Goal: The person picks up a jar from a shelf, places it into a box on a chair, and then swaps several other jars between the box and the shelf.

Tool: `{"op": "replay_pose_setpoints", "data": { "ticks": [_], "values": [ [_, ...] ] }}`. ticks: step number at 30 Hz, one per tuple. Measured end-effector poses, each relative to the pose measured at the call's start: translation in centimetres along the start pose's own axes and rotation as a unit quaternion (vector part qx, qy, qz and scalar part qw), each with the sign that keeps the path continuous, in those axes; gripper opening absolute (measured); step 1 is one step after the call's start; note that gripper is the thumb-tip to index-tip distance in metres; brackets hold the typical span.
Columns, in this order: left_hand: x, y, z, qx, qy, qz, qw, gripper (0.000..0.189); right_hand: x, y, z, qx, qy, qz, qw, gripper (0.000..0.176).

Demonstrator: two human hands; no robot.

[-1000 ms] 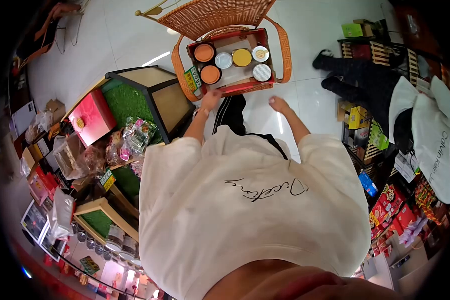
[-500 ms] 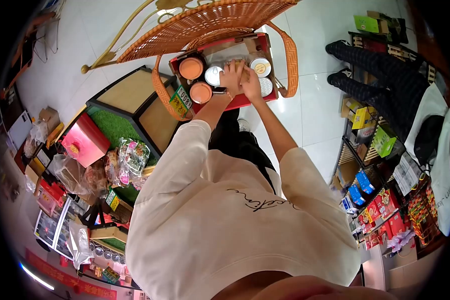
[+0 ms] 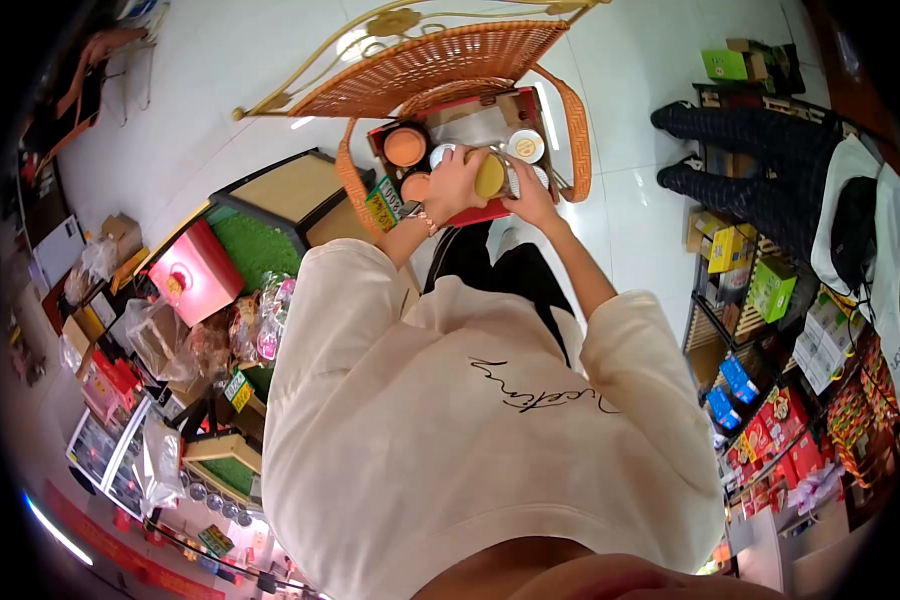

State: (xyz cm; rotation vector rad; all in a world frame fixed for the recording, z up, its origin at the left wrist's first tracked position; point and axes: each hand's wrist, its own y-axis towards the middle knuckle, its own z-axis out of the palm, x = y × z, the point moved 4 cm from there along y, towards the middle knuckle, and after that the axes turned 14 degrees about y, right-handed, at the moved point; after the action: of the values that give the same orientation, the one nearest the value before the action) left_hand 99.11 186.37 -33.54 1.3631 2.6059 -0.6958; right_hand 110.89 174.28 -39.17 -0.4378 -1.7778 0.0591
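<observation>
A red-edged box (image 3: 530, 104) with several round jars and tins rests on a wicker chair (image 3: 420, 65). Over its near side, my left hand (image 3: 457, 187) and my right hand (image 3: 533, 197) are both closed round a jar with a yellow top (image 3: 489, 176), one on each side. Two orange-topped jars, one of them (image 3: 405, 147) at the back, stand at the box's left. A tin with a pale lid (image 3: 525, 146) sits at the right, behind my right hand. A green and yellow card (image 3: 382, 203) is by the box's left edge.
At the left stand a wooden display stand (image 3: 270, 190) with green turf, a red box (image 3: 196, 273) and bagged goods. On the right, a person (image 3: 750, 125) in dark checked trousers is beside shelves of boxed goods (image 3: 770, 287). Pale floor tiles (image 3: 625, 200) lie between.
The yellow-topped jar now shows between my hands, raised nearer to me. My hands have moved apart around it. The whole view has shifted a little.
</observation>
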Motion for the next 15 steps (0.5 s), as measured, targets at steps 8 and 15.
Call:
{"op": "replay_pose_setpoints", "data": {
  "ticks": [8, 15],
  "values": [
    [-4.6, -12.0, -15.0, -0.007, -0.092, 0.109, 0.99, 0.084, 16.3, -6.9, -2.6, 0.162, -0.017, -0.143, 0.976, 0.112],
    [-12.3, -22.3, -21.8, -0.067, -0.171, -0.022, 0.983, 0.088, 23.7, -12.2, -4.4, 0.297, 0.12, -0.176, 0.931, 0.109]
  ]
}}
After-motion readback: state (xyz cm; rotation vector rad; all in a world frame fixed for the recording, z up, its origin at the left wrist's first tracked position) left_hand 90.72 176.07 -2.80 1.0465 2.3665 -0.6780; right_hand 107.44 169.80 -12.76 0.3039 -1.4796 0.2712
